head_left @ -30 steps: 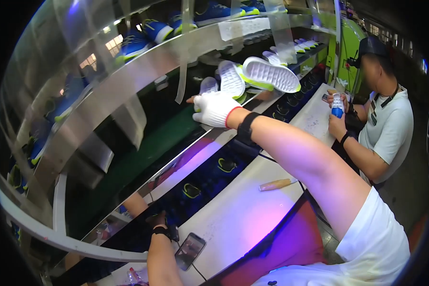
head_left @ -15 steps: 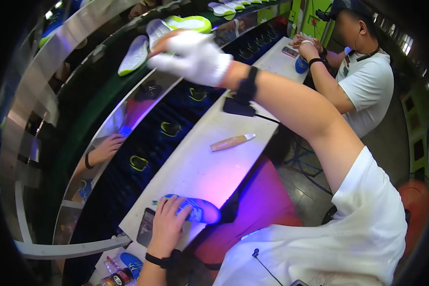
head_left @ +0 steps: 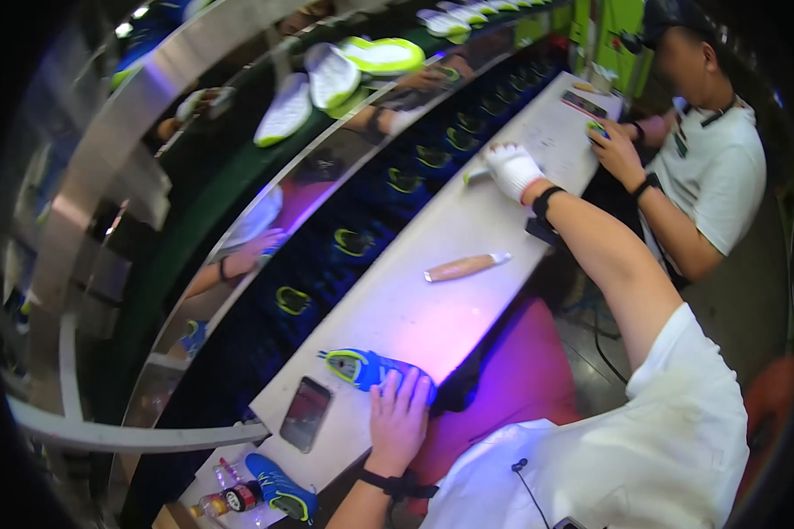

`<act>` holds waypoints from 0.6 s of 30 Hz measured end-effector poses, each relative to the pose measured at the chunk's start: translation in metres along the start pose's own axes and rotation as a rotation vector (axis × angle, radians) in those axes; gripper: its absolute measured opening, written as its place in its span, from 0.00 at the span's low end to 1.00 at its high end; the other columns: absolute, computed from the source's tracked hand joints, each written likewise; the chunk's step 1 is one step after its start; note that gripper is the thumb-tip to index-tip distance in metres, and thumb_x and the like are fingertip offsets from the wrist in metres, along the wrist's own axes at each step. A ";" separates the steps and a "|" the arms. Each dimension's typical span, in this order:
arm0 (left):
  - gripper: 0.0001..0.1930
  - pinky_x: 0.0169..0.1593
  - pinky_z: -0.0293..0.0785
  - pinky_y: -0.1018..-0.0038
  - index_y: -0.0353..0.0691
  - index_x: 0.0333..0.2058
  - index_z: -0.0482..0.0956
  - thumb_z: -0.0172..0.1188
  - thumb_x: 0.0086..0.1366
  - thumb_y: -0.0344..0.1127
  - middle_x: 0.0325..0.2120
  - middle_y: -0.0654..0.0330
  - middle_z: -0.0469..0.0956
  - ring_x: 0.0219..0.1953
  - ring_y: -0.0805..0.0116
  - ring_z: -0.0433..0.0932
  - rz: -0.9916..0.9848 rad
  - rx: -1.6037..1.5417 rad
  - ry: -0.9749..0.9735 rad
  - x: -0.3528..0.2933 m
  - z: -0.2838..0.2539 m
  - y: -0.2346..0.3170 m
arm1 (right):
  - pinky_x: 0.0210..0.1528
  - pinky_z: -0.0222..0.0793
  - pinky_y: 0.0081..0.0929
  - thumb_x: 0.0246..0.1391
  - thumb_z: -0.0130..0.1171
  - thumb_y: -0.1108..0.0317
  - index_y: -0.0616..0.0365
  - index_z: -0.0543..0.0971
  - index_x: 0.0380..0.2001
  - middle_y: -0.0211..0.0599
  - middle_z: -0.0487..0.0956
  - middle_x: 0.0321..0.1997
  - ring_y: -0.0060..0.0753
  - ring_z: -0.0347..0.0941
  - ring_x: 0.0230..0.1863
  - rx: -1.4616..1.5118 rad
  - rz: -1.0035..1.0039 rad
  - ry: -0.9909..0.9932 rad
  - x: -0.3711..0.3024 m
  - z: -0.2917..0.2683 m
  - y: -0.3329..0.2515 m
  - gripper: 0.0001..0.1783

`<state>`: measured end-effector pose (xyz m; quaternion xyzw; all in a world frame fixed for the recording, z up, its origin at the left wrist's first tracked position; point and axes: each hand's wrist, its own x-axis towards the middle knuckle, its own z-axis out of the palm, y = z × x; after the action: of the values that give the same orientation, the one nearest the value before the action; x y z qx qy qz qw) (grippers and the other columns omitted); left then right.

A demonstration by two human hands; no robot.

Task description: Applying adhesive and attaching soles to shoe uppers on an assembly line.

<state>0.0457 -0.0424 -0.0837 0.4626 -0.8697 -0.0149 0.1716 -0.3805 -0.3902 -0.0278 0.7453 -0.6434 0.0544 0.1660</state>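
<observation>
One white-gloved right hand (head_left: 512, 172) swung away from white-and-lime soles (head_left: 282, 113) to white bench (head_left: 388, 309), far right, pale object (head_left: 475, 176) at its fingers | bare left hand (head_left: 399, 419) across blue-and-lime shoe (head_left: 370, 366), near left | both grips unclear; seemingly bench work now

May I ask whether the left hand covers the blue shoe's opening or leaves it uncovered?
Uncovered: the blue shoe shows its lime-edged opening, and the left hand lies over the other end.

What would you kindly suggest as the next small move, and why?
Perhaps bring the gloved right hand toward the blue sneaker: the left hand rests over its toe, while the gloved one is well away, farther along the white worktable.
</observation>
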 end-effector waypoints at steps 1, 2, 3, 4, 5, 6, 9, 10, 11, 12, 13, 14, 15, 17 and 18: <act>0.31 0.77 0.50 0.35 0.43 0.66 0.77 0.68 0.61 0.33 0.69 0.57 0.74 0.75 0.45 0.65 0.022 0.074 0.011 0.000 0.002 -0.003 | 0.57 0.79 0.46 0.61 0.63 0.66 0.47 0.84 0.54 0.44 0.86 0.47 0.53 0.84 0.50 0.143 -0.106 0.028 -0.002 -0.007 -0.019 0.18; 0.31 0.77 0.50 0.35 0.43 0.66 0.77 0.68 0.61 0.33 0.69 0.57 0.74 0.75 0.45 0.65 0.003 0.098 0.021 -0.004 0.003 -0.013 | 0.55 0.80 0.44 0.60 0.63 0.66 0.48 0.85 0.52 0.42 0.86 0.44 0.52 0.84 0.51 0.282 -0.216 0.053 -0.009 -0.023 -0.039 0.17; 0.30 0.77 0.53 0.35 0.42 0.65 0.77 0.68 0.61 0.31 0.68 0.57 0.75 0.74 0.45 0.66 0.027 0.088 0.088 -0.006 0.008 -0.019 | 0.54 0.80 0.43 0.58 0.63 0.65 0.48 0.86 0.48 0.41 0.86 0.44 0.51 0.84 0.51 0.414 -0.442 0.099 -0.011 -0.039 -0.063 0.14; 0.29 0.76 0.55 0.35 0.40 0.63 0.78 0.68 0.61 0.29 0.67 0.57 0.76 0.74 0.45 0.67 0.050 0.073 0.149 -0.009 0.011 -0.021 | 0.52 0.81 0.42 0.56 0.64 0.64 0.47 0.88 0.44 0.39 0.86 0.44 0.50 0.84 0.51 0.544 -0.669 0.133 -0.016 -0.057 -0.091 0.12; 0.19 0.73 0.65 0.36 0.39 0.56 0.81 0.64 0.66 0.27 0.62 0.53 0.80 0.69 0.44 0.74 0.015 0.070 0.238 0.007 -0.008 -0.017 | 0.54 0.80 0.43 0.55 0.64 0.63 0.47 0.88 0.40 0.38 0.86 0.44 0.49 0.83 0.51 0.572 -0.769 0.047 -0.032 -0.082 -0.115 0.10; 0.20 0.72 0.67 0.39 0.37 0.56 0.82 0.65 0.65 0.26 0.60 0.51 0.81 0.67 0.42 0.76 -0.082 0.001 0.339 0.020 -0.022 -0.021 | 0.56 0.79 0.44 0.53 0.64 0.63 0.47 0.89 0.36 0.37 0.86 0.43 0.49 0.83 0.51 0.599 -0.866 -0.047 -0.053 -0.108 -0.138 0.09; 0.20 0.70 0.73 0.50 0.30 0.59 0.80 0.66 0.69 0.25 0.54 0.45 0.84 0.60 0.43 0.82 -0.372 -0.297 0.594 0.048 -0.073 -0.032 | 0.70 0.70 0.53 0.55 0.63 0.59 0.47 0.89 0.36 0.43 0.84 0.58 0.55 0.77 0.65 0.591 -1.207 0.001 -0.108 -0.121 -0.190 0.10; 0.18 0.67 0.75 0.57 0.29 0.58 0.79 0.64 0.73 0.27 0.54 0.46 0.84 0.58 0.55 0.83 -0.603 -0.855 0.637 0.050 -0.088 -0.025 | 0.74 0.65 0.57 0.57 0.63 0.57 0.46 0.89 0.42 0.47 0.81 0.65 0.58 0.73 0.71 0.652 -1.230 0.071 -0.126 -0.110 -0.204 0.13; 0.18 0.65 0.76 0.61 0.28 0.61 0.76 0.61 0.76 0.29 0.54 0.49 0.83 0.56 0.60 0.83 -0.594 -0.876 0.619 0.045 -0.099 -0.019 | 0.74 0.65 0.57 0.57 0.63 0.57 0.46 0.89 0.42 0.47 0.81 0.65 0.58 0.73 0.71 0.657 -1.230 0.054 -0.140 -0.109 -0.209 0.13; 0.19 0.63 0.77 0.65 0.27 0.64 0.73 0.58 0.79 0.30 0.55 0.51 0.83 0.55 0.65 0.83 -0.584 -0.898 0.600 0.041 -0.106 -0.014 | 0.76 0.62 0.59 0.59 0.63 0.53 0.47 0.87 0.50 0.50 0.76 0.71 0.61 0.68 0.75 0.669 -1.149 0.029 -0.153 -0.108 -0.212 0.19; 0.19 0.63 0.77 0.65 0.27 0.64 0.73 0.58 0.79 0.30 0.55 0.51 0.83 0.55 0.65 0.83 -0.592 -0.900 0.602 0.037 -0.111 -0.006 | 0.79 0.58 0.61 0.61 0.63 0.49 0.48 0.85 0.58 0.53 0.71 0.77 0.63 0.63 0.79 0.677 -1.074 0.015 -0.161 -0.107 -0.215 0.26; 0.20 0.63 0.77 0.65 0.27 0.64 0.73 0.59 0.79 0.32 0.55 0.51 0.83 0.55 0.64 0.82 -0.603 -0.825 0.566 0.030 -0.111 0.007 | 0.79 0.57 0.63 0.69 0.54 0.44 0.56 0.74 0.70 0.54 0.68 0.78 0.64 0.61 0.80 0.698 -1.016 -0.146 -0.173 -0.100 -0.209 0.35; 0.21 0.63 0.76 0.66 0.26 0.64 0.73 0.60 0.79 0.33 0.55 0.51 0.83 0.55 0.63 0.82 -0.613 -0.750 0.528 0.024 -0.107 0.017 | 0.78 0.57 0.62 0.70 0.53 0.43 0.55 0.74 0.70 0.54 0.68 0.78 0.64 0.61 0.80 0.625 -1.019 -0.218 -0.187 -0.096 -0.204 0.35; 0.22 0.64 0.76 0.66 0.26 0.64 0.73 0.62 0.79 0.35 0.56 0.51 0.82 0.56 0.63 0.82 -0.596 -0.792 0.575 0.015 -0.091 0.024 | 0.77 0.59 0.60 0.68 0.57 0.43 0.54 0.77 0.65 0.47 0.70 0.78 0.60 0.64 0.78 0.615 -0.966 -0.137 -0.215 -0.087 -0.191 0.33; 0.23 0.64 0.75 0.66 0.26 0.63 0.73 0.63 0.79 0.38 0.56 0.51 0.82 0.56 0.63 0.82 -0.577 -0.831 0.621 0.010 -0.085 0.025 | 0.77 0.59 0.60 0.68 0.57 0.43 0.54 0.77 0.65 0.47 0.70 0.78 0.60 0.64 0.78 0.619 -0.968 -0.143 -0.222 -0.075 -0.193 0.33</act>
<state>0.0472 -0.0250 0.0037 0.5571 -0.5389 -0.2642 0.5740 -0.2183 -0.1348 -0.0568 0.9704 -0.1931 0.1075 -0.0974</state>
